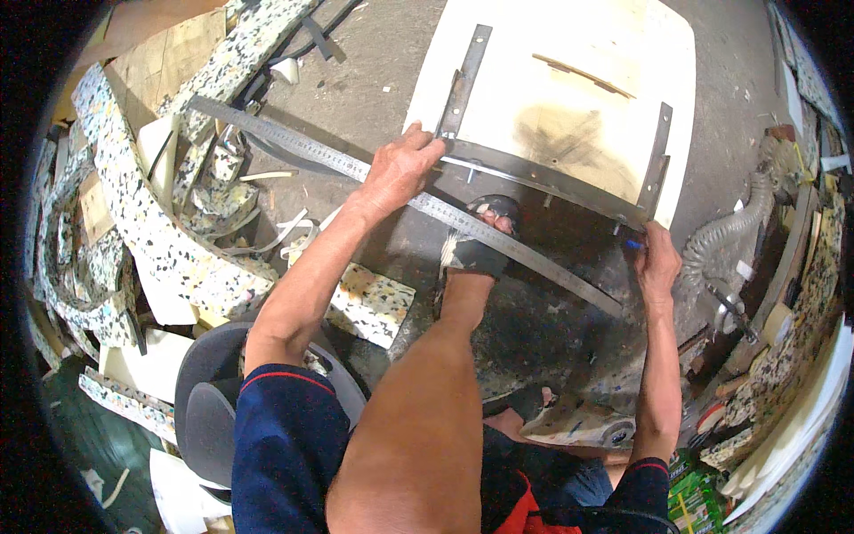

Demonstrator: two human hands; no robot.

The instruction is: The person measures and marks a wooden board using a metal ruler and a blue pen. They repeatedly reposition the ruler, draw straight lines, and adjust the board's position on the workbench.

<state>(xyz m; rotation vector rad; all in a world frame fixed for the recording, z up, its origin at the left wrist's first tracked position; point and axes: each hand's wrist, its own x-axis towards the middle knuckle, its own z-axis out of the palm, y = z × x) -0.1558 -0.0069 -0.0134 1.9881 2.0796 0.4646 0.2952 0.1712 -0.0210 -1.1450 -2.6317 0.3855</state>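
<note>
My left hand (398, 171) is closed around a long steel ruler (543, 259), which slants from upper left to lower right. Its fingertips touch the near-left corner of a dark metal frame (551, 178). The frame is U-shaped, with holes in its side bars, and lies along the near edge of a pale board (498, 80). Bolts stick out below its near bar. At the near-right corner, my right hand (658, 262) is closed on the frame's end. A small blue piece (633, 243) shows beside those fingers; its kind I cannot make out.
Speckled foam offcuts (169, 209) are heaped at the left, with another foam piece (369, 303) near my leg. A grey rounded seat-like object (209, 400) stands beside my left arm. At the right lie a ribbed hose (747, 209) and more scraps. My foot (485, 231) is under the ruler.
</note>
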